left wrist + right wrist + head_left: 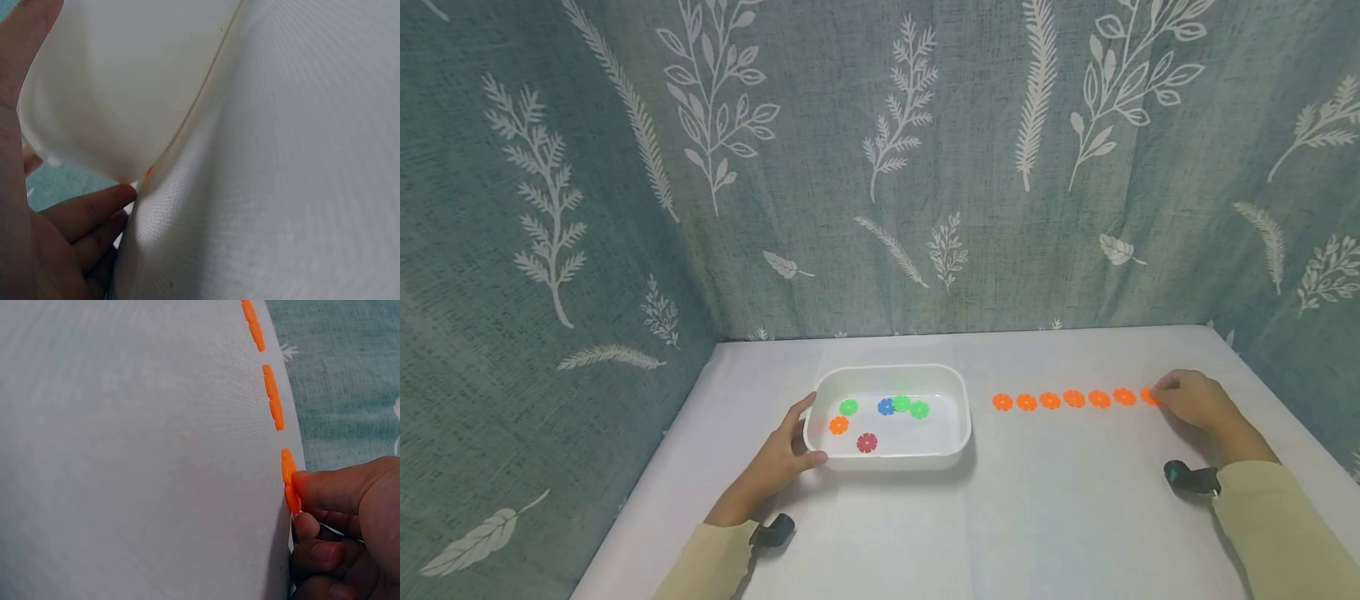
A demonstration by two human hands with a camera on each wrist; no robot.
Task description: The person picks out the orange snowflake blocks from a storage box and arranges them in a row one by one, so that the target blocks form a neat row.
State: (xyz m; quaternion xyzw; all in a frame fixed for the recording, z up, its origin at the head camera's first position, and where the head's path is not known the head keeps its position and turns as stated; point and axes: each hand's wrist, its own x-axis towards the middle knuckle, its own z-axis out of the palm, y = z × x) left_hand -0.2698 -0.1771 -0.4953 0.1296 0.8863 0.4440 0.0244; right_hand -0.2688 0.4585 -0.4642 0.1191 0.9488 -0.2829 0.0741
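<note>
My left hand (780,458) grips the left end of a white plastic tray (895,462), its thumb at the near corner and its fingers spread along the left side. In the left wrist view the tray wall (125,87) fills the upper left. Inside the tray lie a red notched flower disc (867,442), a blue one (887,407), an orange one (838,425) and three green ones (848,407). My right hand (1198,404) pinches an orange flower disc (288,478) between thumb and fingers, right at the tabletop. That disc forms the right end of a row of orange discs (1050,401).
A white cloth (1022,517) covers the table. Behind it and at the sides hangs a grey-green curtain (820,183) with white leaf prints. The orange row runs from just right of the tray toward the table's right side, evenly spaced.
</note>
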